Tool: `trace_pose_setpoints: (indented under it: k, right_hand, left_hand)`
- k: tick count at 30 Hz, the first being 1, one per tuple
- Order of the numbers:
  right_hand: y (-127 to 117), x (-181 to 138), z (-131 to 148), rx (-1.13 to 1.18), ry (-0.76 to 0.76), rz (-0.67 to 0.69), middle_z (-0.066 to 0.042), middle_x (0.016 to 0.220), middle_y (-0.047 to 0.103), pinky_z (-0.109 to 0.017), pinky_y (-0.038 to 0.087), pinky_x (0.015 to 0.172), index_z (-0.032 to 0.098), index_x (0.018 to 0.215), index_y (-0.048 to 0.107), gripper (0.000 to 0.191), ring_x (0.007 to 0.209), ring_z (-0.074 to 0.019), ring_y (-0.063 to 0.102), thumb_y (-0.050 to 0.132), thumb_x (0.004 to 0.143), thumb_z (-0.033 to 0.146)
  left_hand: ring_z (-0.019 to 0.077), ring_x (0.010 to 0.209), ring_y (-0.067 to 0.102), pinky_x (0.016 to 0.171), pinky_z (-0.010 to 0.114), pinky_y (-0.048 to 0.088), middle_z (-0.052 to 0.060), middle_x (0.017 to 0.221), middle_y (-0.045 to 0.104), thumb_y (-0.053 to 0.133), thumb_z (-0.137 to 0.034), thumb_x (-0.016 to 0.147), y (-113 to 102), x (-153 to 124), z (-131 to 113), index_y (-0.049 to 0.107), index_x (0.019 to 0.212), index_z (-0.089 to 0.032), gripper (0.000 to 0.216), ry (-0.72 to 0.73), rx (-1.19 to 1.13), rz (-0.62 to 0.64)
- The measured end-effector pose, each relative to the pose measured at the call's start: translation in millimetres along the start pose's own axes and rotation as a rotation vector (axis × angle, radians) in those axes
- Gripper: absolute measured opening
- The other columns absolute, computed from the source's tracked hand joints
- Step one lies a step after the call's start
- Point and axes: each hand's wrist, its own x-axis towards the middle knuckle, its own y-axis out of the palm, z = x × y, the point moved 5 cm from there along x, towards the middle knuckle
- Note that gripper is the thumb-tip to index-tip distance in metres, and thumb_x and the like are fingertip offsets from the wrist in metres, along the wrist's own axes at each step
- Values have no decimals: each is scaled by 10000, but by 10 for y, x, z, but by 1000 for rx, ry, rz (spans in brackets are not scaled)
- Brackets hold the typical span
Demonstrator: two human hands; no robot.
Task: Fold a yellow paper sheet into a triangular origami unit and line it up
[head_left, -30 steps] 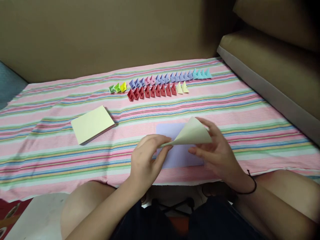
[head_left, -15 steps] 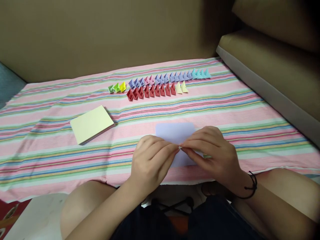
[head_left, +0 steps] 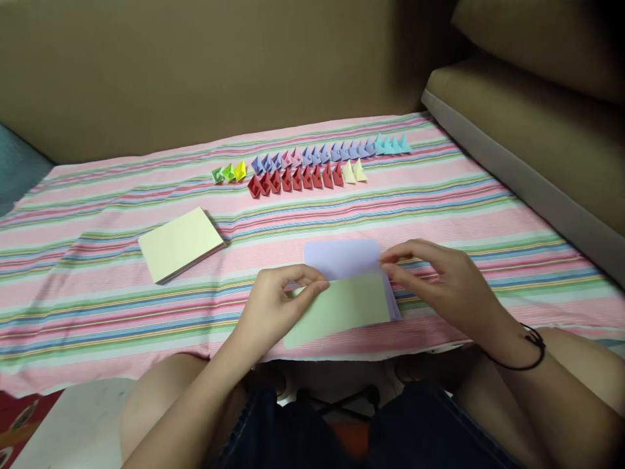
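Note:
A pale green sheet of paper (head_left: 342, 305), long and low in shape, is tilted in front of me. My left hand (head_left: 286, 296) pinches its upper left edge between thumb and fingers. At its upper right corner my right hand (head_left: 434, 280) has thumb and fingertips drawn together; slight blur hides the exact contact. Beneath and behind lies lilac paper (head_left: 342, 255), with layered edges showing at the lower right.
Two rows of small folded paper shapes, including red ones (head_left: 296, 179) and turquoise ones (head_left: 393, 144), stand farther back. A pale yellow paper stack (head_left: 180, 244) lies left on the striped cloth (head_left: 234, 254). Brown cushions (head_left: 527, 124) border the right.
My hands were together at the middle, hiding most of the paper. Now they are apart, the right one farther right, and the pale green sheet shows broadly between them.

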Motion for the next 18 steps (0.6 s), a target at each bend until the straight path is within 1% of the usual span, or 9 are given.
trace_pose_setpoints:
  k: [2,3,5,8,10,12,16,18]
  right_hand:
    - [98,-6,30,156,60,141,-8,949,701,-289,489,748,249,972,669,163,888,-181,639,599,851,334]
    - [147,-14,55,210,81,197,-4,934,706,-279,491,736,251,967,674,173,874,-176,644,592,857,355]
    - [214,-29,90,257,122,249,0,888,713,-267,488,710,246,932,685,187,843,-169,649,572,868,381]
    - [251,-40,86,210,164,232,5,867,720,-262,470,655,244,915,697,193,772,-161,639,605,841,396]
    - [279,-47,73,143,172,224,15,817,718,-260,441,604,240,857,703,156,691,-147,616,615,833,367]
    - [323,-55,78,95,158,219,25,760,710,-257,417,582,231,790,696,139,644,-135,600,601,842,318]
    - [421,-77,156,104,67,199,27,750,710,-250,428,621,219,777,690,125,684,-135,626,592,846,254]
    - [437,-85,190,116,32,189,25,754,712,-250,436,632,217,787,695,120,699,-138,635,596,846,250]
  left_hand:
    - [152,752,638,627,214,468,7,773,705,615,-303,836,65,10,-6,693,778,-189,150,-28,-49,65]
    - [150,765,639,653,217,472,6,787,707,610,-296,839,93,14,-10,695,783,-190,147,-30,-57,87]
    - [147,770,638,668,219,469,7,794,706,604,-284,842,125,26,-5,695,785,-187,145,-29,-56,103]
    - [140,744,632,649,214,462,8,762,694,598,-290,846,139,47,29,689,786,-178,157,-33,-55,109]
    - [138,724,630,639,213,460,6,739,686,595,-300,848,147,59,44,684,790,-176,163,-32,-49,122]
    - [143,740,637,655,219,467,7,759,694,589,-289,849,160,62,32,685,806,-180,152,-8,-28,135]
    - [156,793,651,718,241,482,12,834,717,555,-213,849,196,30,-67,687,826,-190,136,104,45,162]
    - [159,780,653,713,244,484,15,825,717,543,-200,846,197,8,-92,686,816,-187,146,115,69,167]
